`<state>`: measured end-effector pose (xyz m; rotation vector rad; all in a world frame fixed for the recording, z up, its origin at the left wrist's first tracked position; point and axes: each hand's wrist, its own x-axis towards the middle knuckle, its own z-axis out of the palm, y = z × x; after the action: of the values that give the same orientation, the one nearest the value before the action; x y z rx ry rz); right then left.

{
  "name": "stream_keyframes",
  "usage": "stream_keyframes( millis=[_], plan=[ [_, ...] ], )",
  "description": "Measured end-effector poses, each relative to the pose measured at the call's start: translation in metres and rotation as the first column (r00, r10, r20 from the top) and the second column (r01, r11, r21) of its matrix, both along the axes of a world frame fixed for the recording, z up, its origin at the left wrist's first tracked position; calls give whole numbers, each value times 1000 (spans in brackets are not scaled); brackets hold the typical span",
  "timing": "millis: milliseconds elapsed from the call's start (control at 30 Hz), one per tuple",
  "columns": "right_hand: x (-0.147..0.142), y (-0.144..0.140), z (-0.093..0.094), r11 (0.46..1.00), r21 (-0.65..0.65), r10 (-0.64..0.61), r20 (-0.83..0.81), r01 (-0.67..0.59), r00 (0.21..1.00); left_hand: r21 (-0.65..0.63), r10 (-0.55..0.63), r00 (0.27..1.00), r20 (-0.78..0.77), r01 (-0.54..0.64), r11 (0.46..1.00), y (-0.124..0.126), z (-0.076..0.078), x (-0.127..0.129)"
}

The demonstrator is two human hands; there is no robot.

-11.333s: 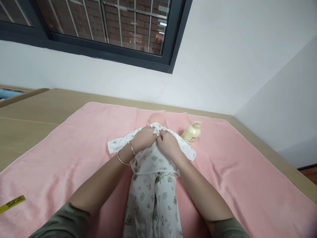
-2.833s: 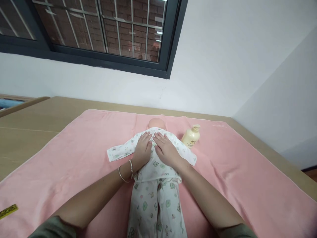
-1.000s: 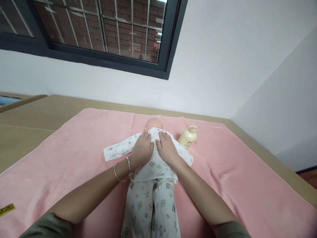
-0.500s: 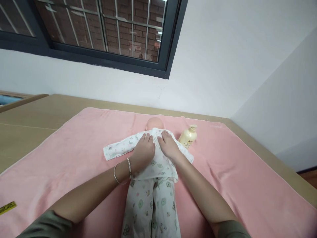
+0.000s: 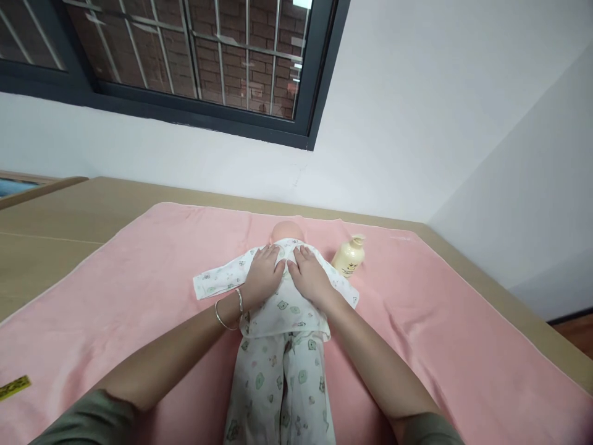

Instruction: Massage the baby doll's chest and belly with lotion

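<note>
**A:** Status, near to far?

**B:** Bottom centre of the frame: the doll's printed trousers (image 5: 280,383), legs running toward the camera. Above them the printed top (image 5: 282,303), with the doll (image 5: 287,230) lying on the pink towel (image 5: 139,296) mid-frame. The towel covers the surface (image 5: 55,216).

**A:** Hands?

**B:** Left hand (image 5: 262,278) and right hand (image 5: 309,278) both lie flat on the chest of the top, side by side, fingertips near the collar. Neither grip is closed on anything — palms down, fingers extended, pressing cloth. Two bangles (image 5: 229,307) on the left wrist.

**A:** What changed?

**B:** Eleven seconds back the fingers were pinched at the neckline. From about three seconds back they have been flat. In the last half second the left hand slid up a little, so both hands now sit level near the collar. Small stroke, no re-grip.

**A:** Meaning?

**B:** My read — the fastening at the collar is over and this is smoothing the front flat. The left sleeve (image 5: 217,281) is spread out to frame left.

**A:** Further back?

**B:** Cream pump bottle (image 5: 349,258) upright, right of the doll's head, untouched. Yellow tag (image 5: 13,388) at the lower left edge. Window (image 5: 185,55) across the upper left.
</note>
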<state>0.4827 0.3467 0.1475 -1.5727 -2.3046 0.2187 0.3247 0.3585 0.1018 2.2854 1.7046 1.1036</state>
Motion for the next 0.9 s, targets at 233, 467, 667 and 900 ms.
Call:
stream_keyframes(
  millis=[233, 467, 667, 900],
  plan=[
    [6, 12, -16, 999, 18, 35, -46, -34, 998, 24, 24, 999, -23, -24, 999, -5, -4, 6],
    [5, 10, -7, 999, -28, 31, 0, -31, 1000, 59, -30, 996, -85, 35, 998, -11, 3, 5],
    [-15, -27, 5, 999, 35, -27, 122, 22, 992, -99, -136, 978, -156, 121, 988, 6, 15, -13],
    [5, 1, 15, 993, -116, -3, 50, 9, 999, 40, -54, 974, -220, 64, 997, -21, 11, 4]
  ],
)
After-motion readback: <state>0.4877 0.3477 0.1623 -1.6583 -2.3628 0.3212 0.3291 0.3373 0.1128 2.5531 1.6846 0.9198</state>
